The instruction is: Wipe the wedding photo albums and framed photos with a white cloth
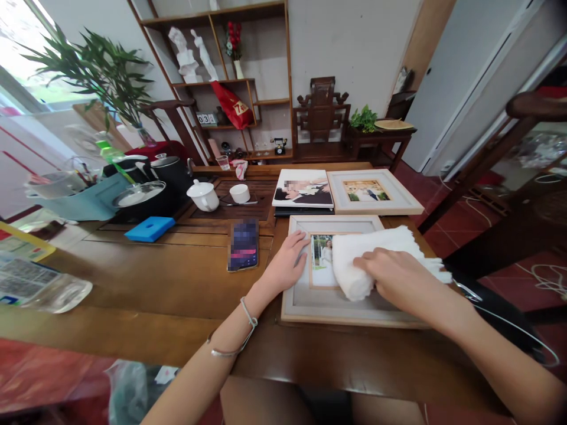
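Note:
A framed photo (292, 295) with a light wooden edge and pale mat lies flat on the table before me. My left hand (287, 260) rests on its left side, fingers stretched out and holding nothing. On the right, my right hand (385, 271) grips a white cloth (354, 254), which lies over the glass and hides part of the small picture inside. The cloth's far end trails past the frame's right edge. Beyond it, a second framed photo (376, 206) lies next to a photo album (303, 192) stacked on something dark.
A phone (243, 245) lies left of the frame. Farther left are a blue box (149, 228), a white lidded cup (204, 196), a small white bowl (240, 193), a dark pan (146, 203) and a plastic bottle (66, 293). A dark wooden chair (496, 212) stands on the right.

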Action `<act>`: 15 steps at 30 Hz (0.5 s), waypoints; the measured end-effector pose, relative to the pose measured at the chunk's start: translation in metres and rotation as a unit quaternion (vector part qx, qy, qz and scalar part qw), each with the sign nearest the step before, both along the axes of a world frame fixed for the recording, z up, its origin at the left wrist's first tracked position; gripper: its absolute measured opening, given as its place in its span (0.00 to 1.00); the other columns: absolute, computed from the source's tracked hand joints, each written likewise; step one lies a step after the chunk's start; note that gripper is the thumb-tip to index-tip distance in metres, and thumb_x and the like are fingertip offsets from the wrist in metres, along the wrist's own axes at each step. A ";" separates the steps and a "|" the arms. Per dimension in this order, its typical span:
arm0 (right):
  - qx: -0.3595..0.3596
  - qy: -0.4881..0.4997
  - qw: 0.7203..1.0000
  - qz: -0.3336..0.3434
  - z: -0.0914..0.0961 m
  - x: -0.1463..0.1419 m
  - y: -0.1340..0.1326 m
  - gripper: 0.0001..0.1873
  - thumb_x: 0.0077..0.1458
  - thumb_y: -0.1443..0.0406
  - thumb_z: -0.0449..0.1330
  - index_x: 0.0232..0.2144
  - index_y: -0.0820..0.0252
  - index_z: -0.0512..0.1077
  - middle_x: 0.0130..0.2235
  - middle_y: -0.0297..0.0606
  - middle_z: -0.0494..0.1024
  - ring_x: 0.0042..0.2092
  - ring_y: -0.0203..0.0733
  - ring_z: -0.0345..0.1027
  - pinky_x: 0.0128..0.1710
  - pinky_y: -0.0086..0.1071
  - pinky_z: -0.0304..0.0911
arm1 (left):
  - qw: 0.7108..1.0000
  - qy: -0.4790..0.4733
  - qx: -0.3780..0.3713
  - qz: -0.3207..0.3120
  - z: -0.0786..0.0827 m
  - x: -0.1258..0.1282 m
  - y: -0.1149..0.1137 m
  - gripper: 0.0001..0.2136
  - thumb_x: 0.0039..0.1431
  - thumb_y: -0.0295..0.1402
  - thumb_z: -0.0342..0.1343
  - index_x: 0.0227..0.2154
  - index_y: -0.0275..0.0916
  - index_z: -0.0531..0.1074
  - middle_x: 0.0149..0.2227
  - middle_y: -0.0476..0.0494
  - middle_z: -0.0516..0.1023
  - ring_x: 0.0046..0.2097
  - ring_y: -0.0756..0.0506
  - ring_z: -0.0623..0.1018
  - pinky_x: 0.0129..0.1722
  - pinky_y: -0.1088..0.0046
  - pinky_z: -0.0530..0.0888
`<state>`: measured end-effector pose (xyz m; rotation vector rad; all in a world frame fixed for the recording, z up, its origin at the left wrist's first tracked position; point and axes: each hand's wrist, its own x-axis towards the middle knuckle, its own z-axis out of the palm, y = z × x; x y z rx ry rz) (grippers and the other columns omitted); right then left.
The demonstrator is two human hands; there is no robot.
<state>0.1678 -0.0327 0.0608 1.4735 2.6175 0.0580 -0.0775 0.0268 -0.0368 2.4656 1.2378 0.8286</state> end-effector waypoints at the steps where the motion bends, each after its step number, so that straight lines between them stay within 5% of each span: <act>1: 0.015 -0.017 1.000 -0.002 -0.003 -0.004 0.000 0.24 0.46 0.81 0.48 0.40 0.62 0.75 0.36 0.46 0.78 0.40 0.52 0.72 0.31 0.36 0.56 | 1.000 -0.001 -0.001 0.000 0.000 0.000 0.000 0.17 0.66 0.28 0.45 0.55 0.32 0.66 0.61 0.30 0.66 0.66 0.37 0.61 0.64 0.49 0.61; 9: -0.069 0.070 0.989 0.114 0.006 -0.013 -0.038 0.24 0.41 0.80 0.51 0.39 0.58 0.73 0.34 0.39 0.77 0.37 0.47 0.71 0.34 0.34 0.56 | 1.000 -0.001 0.002 -0.006 0.001 0.000 0.000 0.17 0.65 0.28 0.45 0.55 0.33 0.66 0.61 0.30 0.66 0.66 0.37 0.62 0.64 0.49 0.61; 15: -0.073 0.111 0.985 0.106 0.009 -0.012 -0.029 0.24 0.40 0.80 0.51 0.38 0.58 0.72 0.34 0.37 0.77 0.37 0.44 0.71 0.35 0.32 0.57 | 1.000 -0.012 0.010 -0.006 -0.002 -0.001 0.001 0.16 0.66 0.28 0.46 0.55 0.35 0.67 0.60 0.31 0.67 0.66 0.37 0.62 0.64 0.48 0.61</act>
